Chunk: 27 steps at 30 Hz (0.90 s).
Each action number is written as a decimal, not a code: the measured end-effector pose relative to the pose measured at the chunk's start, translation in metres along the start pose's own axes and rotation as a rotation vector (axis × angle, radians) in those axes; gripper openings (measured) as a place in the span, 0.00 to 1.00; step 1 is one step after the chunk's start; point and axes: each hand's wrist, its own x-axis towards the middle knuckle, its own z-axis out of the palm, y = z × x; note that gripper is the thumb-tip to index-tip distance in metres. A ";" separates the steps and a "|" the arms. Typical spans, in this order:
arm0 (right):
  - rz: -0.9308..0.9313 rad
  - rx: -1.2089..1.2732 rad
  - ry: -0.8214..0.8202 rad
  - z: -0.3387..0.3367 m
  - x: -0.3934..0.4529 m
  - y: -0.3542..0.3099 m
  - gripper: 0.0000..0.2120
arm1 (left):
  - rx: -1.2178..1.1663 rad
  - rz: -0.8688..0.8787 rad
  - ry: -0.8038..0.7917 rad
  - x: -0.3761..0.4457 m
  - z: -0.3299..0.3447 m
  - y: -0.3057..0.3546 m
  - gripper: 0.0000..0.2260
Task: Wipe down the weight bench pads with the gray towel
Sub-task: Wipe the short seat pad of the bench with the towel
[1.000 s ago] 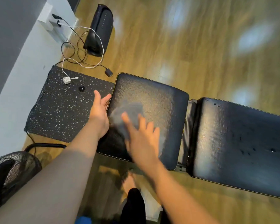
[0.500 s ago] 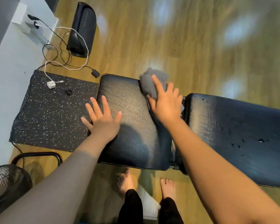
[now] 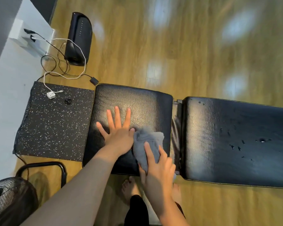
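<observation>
in the head view we look down on a black weight bench lying across the middle of the frame. its smaller seat pad [image 3: 134, 101] sits at centre, and the longer back pad [image 3: 235, 141] runs off the right edge, with a narrow gap between them. our left hand [image 3: 118, 132] lies flat on the seat pad, fingers straight and spread, holding nothing. just right of it, touching its thumb side, is the gray towel [image 3: 147, 144], bunched up on the lower right part of the seat pad. our right hand [image 3: 157, 170] presses on the towel from the near side, index finger stretched along the cloth and the other fingers curled round its lower edge, so we are gripping it. a few dark droplets dot the back pad toward the right of the frame.

left of the seat pad a black speckled mat [image 3: 55, 124] lies on the wooden floor [image 3: 186, 46], with a small white plug [image 3: 50, 95] resting on it. a black speaker [image 3: 79, 38] stands in the upper left, cables looping beside it. a fan grille [image 3: 8, 201] fills the lower left corner. our bare feet [image 3: 129, 188] show at the bottom centre, just below the bench.
</observation>
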 end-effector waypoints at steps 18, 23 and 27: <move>0.319 0.212 0.128 -0.025 0.130 0.017 0.32 | 0.033 0.001 0.006 0.002 0.003 -0.002 0.31; 0.063 -0.011 -0.013 -0.004 0.025 -0.020 0.38 | 0.018 0.013 0.035 0.004 0.007 -0.006 0.34; -0.119 -0.103 -0.034 -0.004 0.021 -0.016 0.40 | -0.272 0.107 0.445 -0.012 -0.002 -0.031 0.23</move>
